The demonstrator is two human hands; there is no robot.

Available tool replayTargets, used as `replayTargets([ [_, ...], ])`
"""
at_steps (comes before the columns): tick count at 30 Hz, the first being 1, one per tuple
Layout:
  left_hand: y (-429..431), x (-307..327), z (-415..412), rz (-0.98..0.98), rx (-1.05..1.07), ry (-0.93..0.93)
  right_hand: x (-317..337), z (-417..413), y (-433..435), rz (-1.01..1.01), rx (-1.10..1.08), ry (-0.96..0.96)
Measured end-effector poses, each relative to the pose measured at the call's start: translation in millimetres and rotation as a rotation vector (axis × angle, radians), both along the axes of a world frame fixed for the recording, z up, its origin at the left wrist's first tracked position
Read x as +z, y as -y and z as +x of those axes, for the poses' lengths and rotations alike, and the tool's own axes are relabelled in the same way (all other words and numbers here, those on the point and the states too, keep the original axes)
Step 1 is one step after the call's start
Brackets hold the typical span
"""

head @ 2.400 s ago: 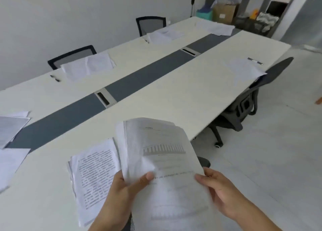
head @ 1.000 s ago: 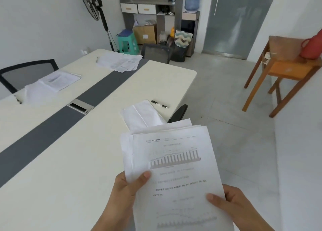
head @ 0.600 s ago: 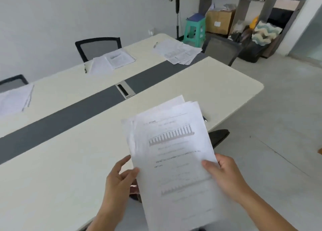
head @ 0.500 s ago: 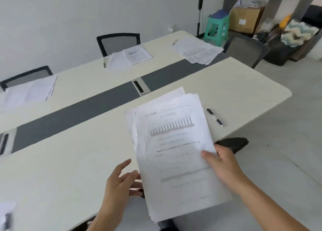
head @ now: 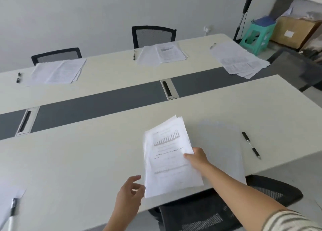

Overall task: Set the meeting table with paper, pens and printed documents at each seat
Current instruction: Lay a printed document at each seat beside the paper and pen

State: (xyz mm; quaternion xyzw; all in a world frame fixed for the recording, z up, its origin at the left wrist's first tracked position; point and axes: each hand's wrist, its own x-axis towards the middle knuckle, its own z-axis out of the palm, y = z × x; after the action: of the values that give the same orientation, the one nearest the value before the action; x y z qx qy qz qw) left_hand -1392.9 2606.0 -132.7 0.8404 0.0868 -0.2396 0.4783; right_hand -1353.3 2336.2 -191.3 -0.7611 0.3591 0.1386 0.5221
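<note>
Now my right hand (head: pixel 196 156) pinches the printed documents (head: pixel 170 154) low over the meeting table (head: pixel 78 161), beside this seat's blank paper (head: pixel 224 143) and pen (head: pixel 250 145), while my left hand (head: pixel 129 194) hangs relaxed and empty; the far paper stacks (head: pixel 163 53) look complete, so I judge this seat lacks only the documents.

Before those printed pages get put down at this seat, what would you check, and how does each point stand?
1. Right hand grips the printed stack: ok, it holds the stack at its right edge.
2. Left hand is free to help: ok, its fingers are relaxed and hold nothing.
3. Blank sheet is at this seat: ok, it lies flat to the right of the stack.
4. Pen is at this seat: ok, it lies on the table by the sheet's right edge.
5. Stack rests on the table: cannot tell, as its height above the surface is unclear.
</note>
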Motion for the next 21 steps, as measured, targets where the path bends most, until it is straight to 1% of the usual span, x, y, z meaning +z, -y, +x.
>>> replayTargets([
  [3,5,-17,5,0.136,-0.146,-0.001,-29,11,-7,-0.022,0.047,-0.113],
  [6,14,-26,3,0.239,-0.313,0.014,-38,12,-8,-0.077,0.135,-0.192],
  [9,31,-33,6,0.317,-0.478,0.065,-34,7,2,-0.233,0.26,-0.207],
  [11,48,-35,10,0.33,-0.572,0.109,-32,-2,19,-0.338,0.304,-0.192],
  [13,69,-37,16,0.339,-0.668,0.17,-29,-14,45,-0.404,0.264,-0.139],
  [16,108,-46,26,0.399,-0.843,0.267,-24,-38,102,-0.498,0.127,-0.098],
  [19,152,-56,31,0.462,-1.017,0.345,-24,-52,171,-0.619,-0.005,-0.152],
  [21,176,-64,31,0.507,-1.119,0.36,-25,-54,211,-0.647,-0.058,-0.224],
])
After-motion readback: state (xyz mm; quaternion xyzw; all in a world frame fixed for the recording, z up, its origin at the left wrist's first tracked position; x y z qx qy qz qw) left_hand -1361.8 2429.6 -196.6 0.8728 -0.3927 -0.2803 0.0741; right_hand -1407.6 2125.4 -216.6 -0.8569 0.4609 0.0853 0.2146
